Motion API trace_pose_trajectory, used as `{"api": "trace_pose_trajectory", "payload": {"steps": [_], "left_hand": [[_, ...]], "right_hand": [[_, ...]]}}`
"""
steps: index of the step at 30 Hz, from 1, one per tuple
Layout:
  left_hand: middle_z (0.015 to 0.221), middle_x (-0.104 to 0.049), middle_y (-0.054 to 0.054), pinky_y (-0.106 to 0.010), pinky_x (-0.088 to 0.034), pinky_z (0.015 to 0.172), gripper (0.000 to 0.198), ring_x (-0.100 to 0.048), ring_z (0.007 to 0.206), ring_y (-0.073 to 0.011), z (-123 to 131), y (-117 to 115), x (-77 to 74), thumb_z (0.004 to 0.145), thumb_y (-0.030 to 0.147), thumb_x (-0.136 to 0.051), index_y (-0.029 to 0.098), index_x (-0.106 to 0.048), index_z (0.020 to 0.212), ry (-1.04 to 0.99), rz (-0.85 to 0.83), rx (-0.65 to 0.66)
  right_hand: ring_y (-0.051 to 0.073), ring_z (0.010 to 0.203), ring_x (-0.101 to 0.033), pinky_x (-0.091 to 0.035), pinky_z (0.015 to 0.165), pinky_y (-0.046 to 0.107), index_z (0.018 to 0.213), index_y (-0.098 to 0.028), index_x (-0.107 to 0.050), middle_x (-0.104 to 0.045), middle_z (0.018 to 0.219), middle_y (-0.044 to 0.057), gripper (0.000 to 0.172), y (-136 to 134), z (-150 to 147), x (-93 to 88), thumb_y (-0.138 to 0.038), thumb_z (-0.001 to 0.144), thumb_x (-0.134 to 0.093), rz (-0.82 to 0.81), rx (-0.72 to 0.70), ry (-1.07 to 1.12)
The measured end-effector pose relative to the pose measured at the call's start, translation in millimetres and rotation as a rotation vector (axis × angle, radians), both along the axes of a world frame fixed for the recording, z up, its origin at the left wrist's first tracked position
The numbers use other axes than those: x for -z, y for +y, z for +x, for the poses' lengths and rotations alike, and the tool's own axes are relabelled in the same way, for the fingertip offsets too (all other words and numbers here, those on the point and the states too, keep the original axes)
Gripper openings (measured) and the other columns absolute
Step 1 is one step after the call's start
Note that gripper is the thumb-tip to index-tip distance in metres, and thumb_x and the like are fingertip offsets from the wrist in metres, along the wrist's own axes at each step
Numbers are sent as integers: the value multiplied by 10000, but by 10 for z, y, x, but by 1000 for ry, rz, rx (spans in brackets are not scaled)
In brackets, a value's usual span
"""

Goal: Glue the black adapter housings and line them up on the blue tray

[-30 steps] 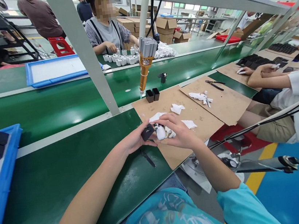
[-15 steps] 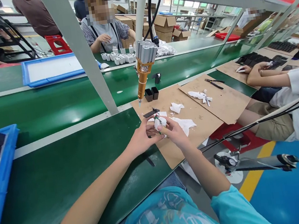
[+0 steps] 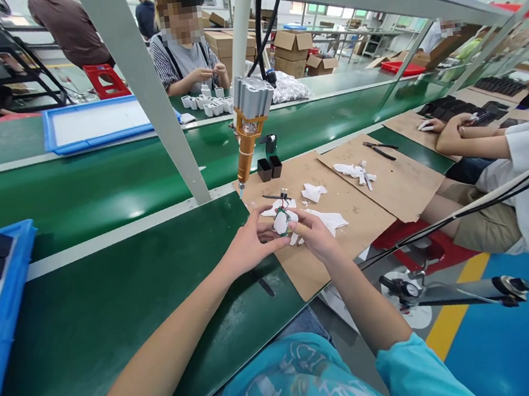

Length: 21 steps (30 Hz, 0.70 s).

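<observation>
Between both hands is a small white housing (image 3: pixel 281 223) with a green circuit board edge and thin wires, held over the brown cardboard. My left hand (image 3: pixel 251 242) grips it from the left, fingers curled behind it and thumb along its lower side. From the right, my right hand (image 3: pixel 311 229) pinches it, thumb at its front. Red and black wires rise from it towards a flat black piece (image 3: pixel 274 197) just beyond. White wipes (image 3: pixel 328 219) lie on the cardboard beside my right hand. An orange dispensing nozzle (image 3: pixel 245 155) hangs tip-down beyond my left hand.
Two black square cups (image 3: pixel 269 168) stand at the back of the cardboard (image 3: pixel 299 278). Pliers (image 3: pixel 379 149) lie further right. A blue-rimmed tray (image 3: pixel 13 309) is at left, and a slanted grey post (image 3: pixel 154 102) rises ahead. Co-workers sit opposite and at right.
The white housing has turned in my fingers, and the black piece now appears more edge-on. The hanging nozzle has shifted slightly left. The co-worker opposite has brought both hands together.
</observation>
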<state>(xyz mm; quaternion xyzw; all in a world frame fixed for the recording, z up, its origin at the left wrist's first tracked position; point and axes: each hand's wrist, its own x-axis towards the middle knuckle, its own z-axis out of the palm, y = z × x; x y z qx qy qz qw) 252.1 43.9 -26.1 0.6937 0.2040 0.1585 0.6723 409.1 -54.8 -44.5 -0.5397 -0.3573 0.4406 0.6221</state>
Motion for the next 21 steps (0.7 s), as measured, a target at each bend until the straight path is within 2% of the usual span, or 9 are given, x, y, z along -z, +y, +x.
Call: {"api": "trace_pose_trajectory", "payload": {"steps": [5,7,9,11,13,14,16,18,21], "left_hand": [[1269,-659,-111,-426,-476,983,839,-650,1090,-256,-43,112,22,722,400,-787,277,-353,1430,32,103,105],[1290,-643,-96,-394,-489,945,709,-636,1096,-263,-102,234,-3,711,421,-782,275,-499,1345,112,165,123],[1138,-707,-64,-366,-498,884,433,-656,1001,-261,-199,414,-45,731,476,-739,254,-679,1097,223,273,88],[888,-734,-44,-353,-493,818,306,-662,857,-256,-342,656,-86,768,530,-669,233,-728,809,351,417,-12],[736,-706,-49,-359,-482,774,371,-646,772,-264,-519,958,-101,785,554,-621,218,-695,647,503,538,-186],[731,-704,-58,-367,-479,772,385,-645,773,-273,-609,1125,-94,789,550,-606,211,-682,622,573,559,-294],[784,-712,-72,-376,-490,777,352,-654,812,-287,-755,1464,-57,784,527,-607,199,-678,680,636,500,-541],[920,-717,-90,-371,-513,770,320,-663,870,-282,-809,1773,-6,751,480,-656,182,-666,866,554,370,-752],[1068,-698,-122,-349,-540,759,439,-666,929,-257,-677,2112,37,743,439,-679,155,-606,1070,463,309,-785]], "right_hand": [[220,928,-659,-532,795,330,1074,-218,-708,-729,1011,45,501,9,12,130,-484,656,-788,15,70,51],[226,918,-664,-541,775,342,1116,-209,-693,-725,1019,64,516,-4,59,195,-515,702,-734,34,105,79],[233,923,-667,-546,794,368,1154,-198,-676,-721,1032,82,531,-26,132,244,-531,740,-682,58,138,106],[243,940,-668,-546,827,397,1171,-192,-665,-718,1059,97,546,-53,212,274,-535,746,-665,86,166,131],[254,954,-672,-549,843,422,1175,-199,-658,-716,1080,103,561,-78,276,297,-548,736,-661,118,189,156],[261,961,-675,-552,846,435,1177,-202,-654,-717,1081,105,567,-90,296,312,-561,737,-652,137,190,165],[276,971,-680,-561,839,456,1178,-206,-651,-724,1063,111,578,-114,311,357,-593,750,-624,180,182,187],[289,988,-682,-568,832,469,1177,-210,-652,-729,1056,115,575,-144,299,422,-602,758,-618,208,183,228],[298,1038,-676,-568,857,471,1163,-227,-666,-718,1120,118,556,-203,274,530,-581,735,-670,219,230,292]]}}
